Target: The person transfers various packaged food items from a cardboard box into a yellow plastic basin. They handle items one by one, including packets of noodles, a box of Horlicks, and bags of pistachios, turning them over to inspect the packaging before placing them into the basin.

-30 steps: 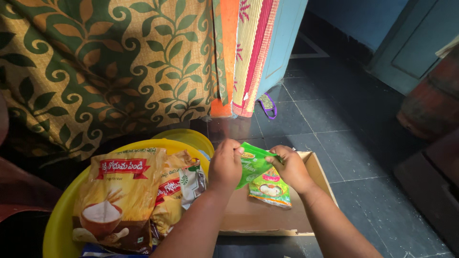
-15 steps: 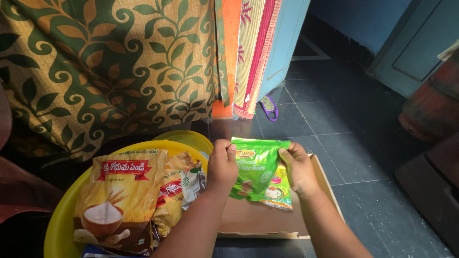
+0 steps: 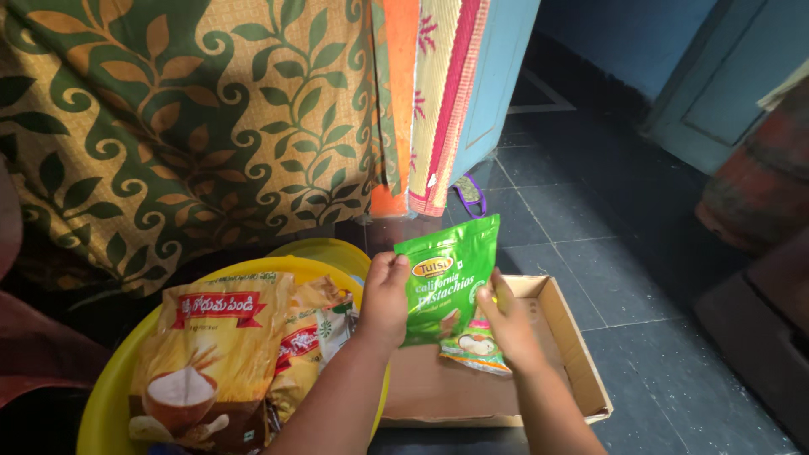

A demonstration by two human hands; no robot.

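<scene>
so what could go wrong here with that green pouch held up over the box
1. The green pouch is held only by its side edges, left hand and right hand, so it might slip and drop onto the second packet partly hidden behind it.
2. The left forearm lies close to the yellow tub piled with flour bags; a nudge could possibly tip one out.
3. The cardboard box is shallow, so a dropped pouch could land on the floor.

A glossy green pouch (image 3: 449, 282) of nuts was held upright, its printed front facing the camera, above the near left part of an open cardboard box (image 3: 573, 354). It was pinched along both side edges. Behind its lower edge a second, smaller green packet (image 3: 476, 350) showing pale round pieces peeked out, tilted towards the box's floor.
</scene>
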